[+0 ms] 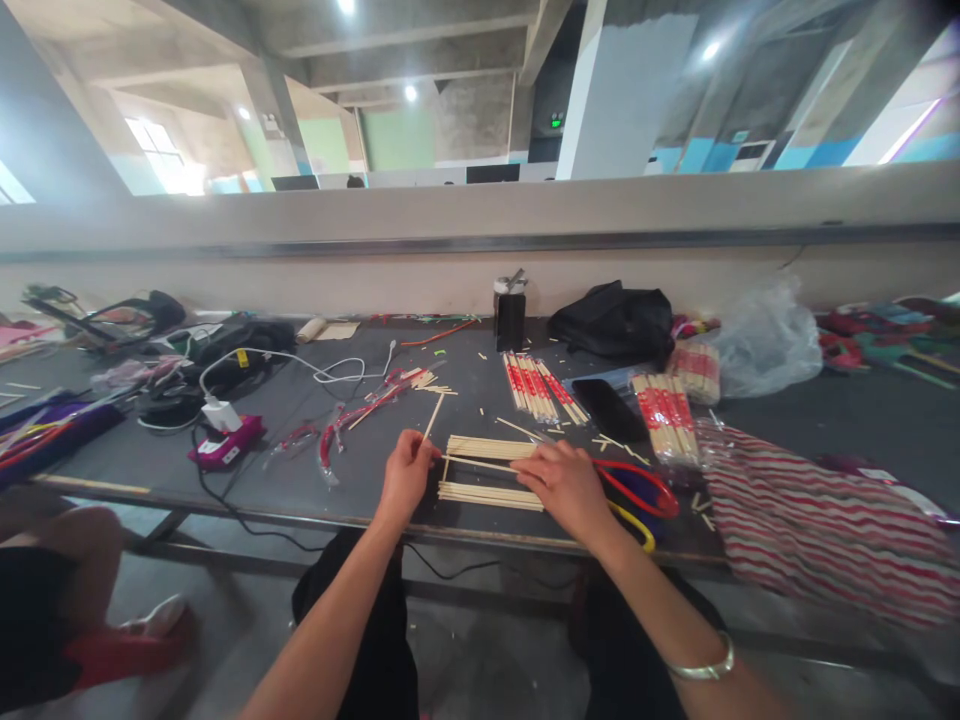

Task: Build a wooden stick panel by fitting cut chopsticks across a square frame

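My left hand is closed in a pinch, with a thin wooden chopstick sticking up from its fingers. My right hand has its fingers closed on another chopstick, which lies crosswise with its far end near my left fingertips. Above and below this stick are two flat rows of chopsticks, an upper row and a lower row. A short cross stick shows at their left end. My right hand covers the right end of the rows.
Packs of chopsticks in red-marked wrappers and a black phone lie beyond my right hand. Red loop handles and striped cloth lie to the right. A purple power strip with cables is left. Another person's leg shows far left.
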### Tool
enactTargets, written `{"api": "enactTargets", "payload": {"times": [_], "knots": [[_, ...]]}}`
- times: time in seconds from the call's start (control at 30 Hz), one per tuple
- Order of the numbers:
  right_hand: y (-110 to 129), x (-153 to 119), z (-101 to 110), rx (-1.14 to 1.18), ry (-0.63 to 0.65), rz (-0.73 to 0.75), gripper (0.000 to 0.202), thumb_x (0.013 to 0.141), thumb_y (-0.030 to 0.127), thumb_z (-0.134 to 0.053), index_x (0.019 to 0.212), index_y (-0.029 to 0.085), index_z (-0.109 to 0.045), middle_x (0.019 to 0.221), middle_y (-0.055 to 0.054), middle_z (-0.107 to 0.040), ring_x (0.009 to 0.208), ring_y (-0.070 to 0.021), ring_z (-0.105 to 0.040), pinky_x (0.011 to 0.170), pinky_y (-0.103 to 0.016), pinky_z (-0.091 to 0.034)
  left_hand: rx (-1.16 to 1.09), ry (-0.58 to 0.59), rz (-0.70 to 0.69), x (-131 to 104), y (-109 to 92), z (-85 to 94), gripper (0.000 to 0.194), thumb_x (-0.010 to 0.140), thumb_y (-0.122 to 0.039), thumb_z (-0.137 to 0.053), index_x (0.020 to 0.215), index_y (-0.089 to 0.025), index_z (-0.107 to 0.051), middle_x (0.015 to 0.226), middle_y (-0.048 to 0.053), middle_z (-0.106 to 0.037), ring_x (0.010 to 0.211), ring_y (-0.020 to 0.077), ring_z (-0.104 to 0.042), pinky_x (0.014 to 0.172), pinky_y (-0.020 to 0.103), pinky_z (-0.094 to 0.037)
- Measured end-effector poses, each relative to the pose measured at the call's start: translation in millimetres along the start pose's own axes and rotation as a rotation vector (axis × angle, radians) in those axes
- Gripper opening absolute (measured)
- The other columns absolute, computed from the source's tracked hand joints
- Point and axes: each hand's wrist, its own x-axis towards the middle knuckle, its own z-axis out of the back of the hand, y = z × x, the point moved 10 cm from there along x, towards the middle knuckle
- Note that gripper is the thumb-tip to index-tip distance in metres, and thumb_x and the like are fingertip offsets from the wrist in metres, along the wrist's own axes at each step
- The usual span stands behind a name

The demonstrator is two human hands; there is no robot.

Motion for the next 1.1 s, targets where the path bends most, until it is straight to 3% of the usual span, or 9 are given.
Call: {"api": "enactTargets", "payload": {"times": [0.73, 0.93, 1.1], "knots": [[-2, 0, 1, -0.126, -0.07, -0.03, 0.016, 0.087, 0.027, -0.06, 0.101, 0.03, -0.069, 0.092, -0.001, -0.067, 0.088, -0.02, -0.049, 0.072, -0.032, -0.026, 0.041, 0.039, -0.021, -5, 3, -6.5, 0.016, 0.084, -0.037, -0.046, 0.081, -0.022, -0.051, 0.078, 0.001, -0.07, 0.069, 0.016, -0.06, 0.07, 0.028, -0.045], [-15, -19, 12, -0.143, -0.14, -0.149, 0.021, 0.091, 0.024, -0.051, 0.099, 0.025, -0.07, 0.091, -0.003, -0.068, 0.087, -0.0209, -0.051, 0.074, -0.032, -0.03, 0.063, 0.032, -0.046, -6, -1, -4.8, 0.018, 0.084, -0.038, -0.045, 0.08, -0.022, -0.052, 0.079, 0.0, -0.07, 0.069, 0.0158, -0.06, 0.069, 0.028, -0.043], [-17, -32, 7, -0.224, -0.08, -0.206, 0.024, 0.09, 0.022, -0.048, 0.1, 0.022, -0.07, 0.092, -0.006, -0.069, 0.089, -0.0235, -0.052, 0.075, -0.035, -0.03, 0.081, 0.018, -0.058, -6, 0, -4.3, 0.017, 0.085, -0.037, -0.045, 0.08, -0.022, -0.051, 0.079, 0.0, -0.069, 0.07, 0.0162, -0.06, 0.07, 0.028, -0.043]]}}
